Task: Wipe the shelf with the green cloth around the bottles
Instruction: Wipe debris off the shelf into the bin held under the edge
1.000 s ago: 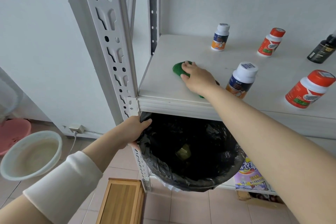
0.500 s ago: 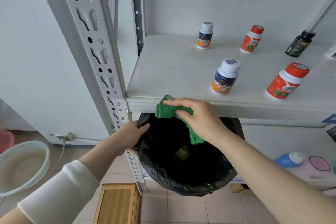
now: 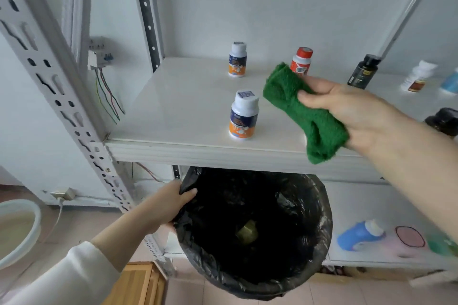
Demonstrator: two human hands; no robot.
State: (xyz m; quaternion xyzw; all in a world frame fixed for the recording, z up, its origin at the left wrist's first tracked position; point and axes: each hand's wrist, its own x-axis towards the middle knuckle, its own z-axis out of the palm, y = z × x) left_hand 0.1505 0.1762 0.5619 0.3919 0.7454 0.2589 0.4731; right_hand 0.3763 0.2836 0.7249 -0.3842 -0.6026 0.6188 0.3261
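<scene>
My right hand (image 3: 357,109) holds the folded green cloth (image 3: 301,111) in the air above the front right part of the white shelf (image 3: 183,106). A white bottle with a blue and orange label (image 3: 243,115) stands near the front edge, left of the cloth. Behind it stand a similar bottle (image 3: 237,59), a red-capped bottle (image 3: 300,60) partly behind the cloth, and a black bottle (image 3: 363,72). My left hand (image 3: 164,205) grips the rim of a bin lined with a black bag (image 3: 255,233), held just below the shelf's front edge.
The perforated metal upright (image 3: 57,86) rises at the left with loose wires (image 3: 109,96) behind it. More bottles (image 3: 418,77) stand at the far right of the shelf. A lower shelf holds a blue bottle (image 3: 359,235). A basin (image 3: 17,230) and a wooden box (image 3: 138,285) sit on the floor.
My right hand has lifted the green cloth from over the bin, below the shelf edge, up and to the right above the shelf. My left hand keeps its grip on the bin.
</scene>
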